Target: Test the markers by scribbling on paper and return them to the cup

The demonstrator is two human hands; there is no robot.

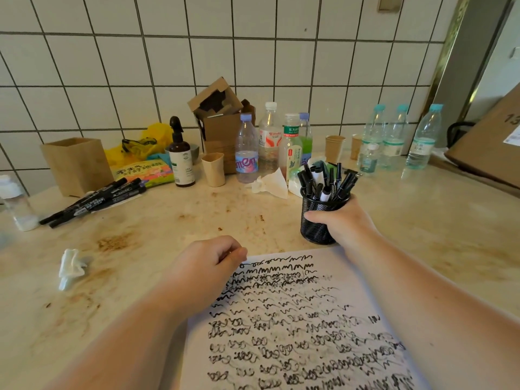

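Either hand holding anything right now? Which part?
Right hand grips the black mesh cup of markers around its side wall. Left hand is loosely curled at the paper's edge; nothing visible in it.

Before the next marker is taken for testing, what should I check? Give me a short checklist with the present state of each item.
1. Mesh cup is steadied: ok, the right hand grips it.
2. Cup stands upright on the counter: ok.
3. Markers in the cup are reachable: ok, tops stick out.
4. Left hand is free: cannot tell, fingers are curled at the paper's top edge.
5. Paper has blank space: not ok, scribbles fill nearly all of it.
6. Loose markers at far left are tested: cannot tell.
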